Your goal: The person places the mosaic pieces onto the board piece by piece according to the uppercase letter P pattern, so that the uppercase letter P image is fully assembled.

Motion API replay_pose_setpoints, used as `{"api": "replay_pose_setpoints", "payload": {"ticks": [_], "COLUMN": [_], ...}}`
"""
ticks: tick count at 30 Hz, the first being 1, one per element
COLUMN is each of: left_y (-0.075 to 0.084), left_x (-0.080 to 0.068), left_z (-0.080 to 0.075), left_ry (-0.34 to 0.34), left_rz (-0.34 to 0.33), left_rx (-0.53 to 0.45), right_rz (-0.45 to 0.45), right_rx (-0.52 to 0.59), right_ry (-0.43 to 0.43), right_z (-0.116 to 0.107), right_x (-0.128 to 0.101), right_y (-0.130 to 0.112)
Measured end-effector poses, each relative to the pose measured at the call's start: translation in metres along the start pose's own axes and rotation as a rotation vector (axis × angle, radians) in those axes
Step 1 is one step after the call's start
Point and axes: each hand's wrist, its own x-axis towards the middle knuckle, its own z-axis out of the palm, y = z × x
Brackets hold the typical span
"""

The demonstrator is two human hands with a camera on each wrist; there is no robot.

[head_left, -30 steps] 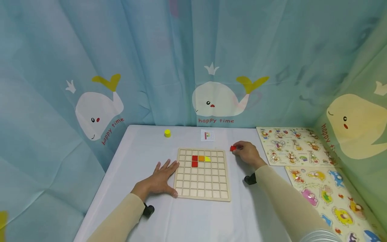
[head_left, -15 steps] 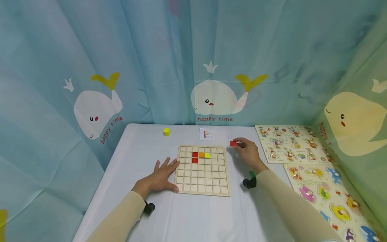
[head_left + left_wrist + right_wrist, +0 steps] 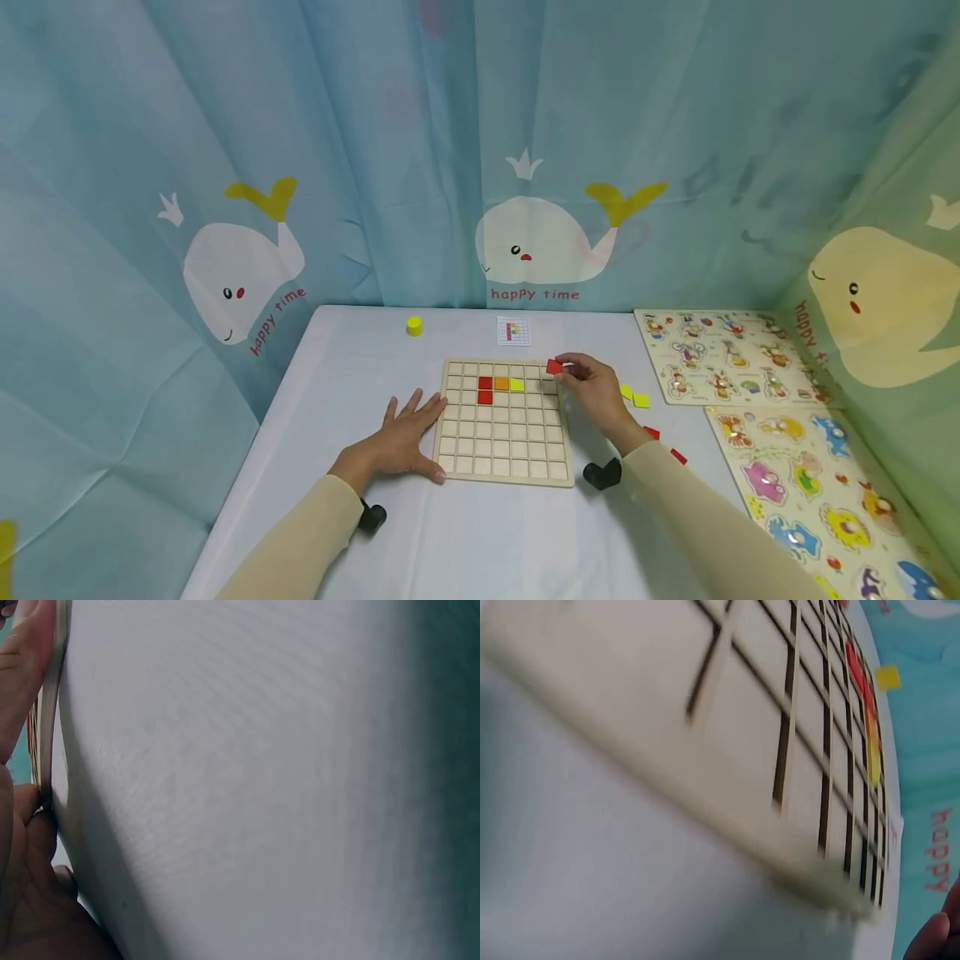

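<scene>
Red tile [image 3: 554,367] pinched in right hand [image 3: 592,390] – over grid board [image 3: 501,450] corner.

The small card [image 3: 513,331] beyond the grid board [image 3: 501,450] is too small to read. The right wrist view blurs the board's near edge. The left hand [image 3: 22,847] is cut off by the left wrist view's edge.

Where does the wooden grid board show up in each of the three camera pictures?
Head: wooden grid board lies mid-table, between both hands.
Left wrist: only its thin edge at far left, by the left hand.
Right wrist: blurred, it fills the top.
Shared landmark: red tiles in the grid.
</scene>
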Motion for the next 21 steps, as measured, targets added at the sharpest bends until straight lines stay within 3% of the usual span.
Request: {"api": "replay_pose_setpoints", "payload": {"ticks": [7,14,21], "left_y": [0.002,0.002,0.000], "left_x": [-0.002,-0.002,-0.003], "left_z": [0.000,0.001,-0.001], "left_ry": [0.000,0.008,0.010], "left_rz": [-0.009,-0.006,0.017], "left_rx": [0.011,0.002,0.038], "right_rz": [0.032,-0.027,-0.030], "right_rx": [0.010,0.040,0.020], "right_ry": [-0.037,-0.090,-0.182], "right_z": [0.020,0.039,0.062], "right_x": [-0.015,-0.025,-0.033], "right_y": [-0.014,-0.019,-0.026]}}
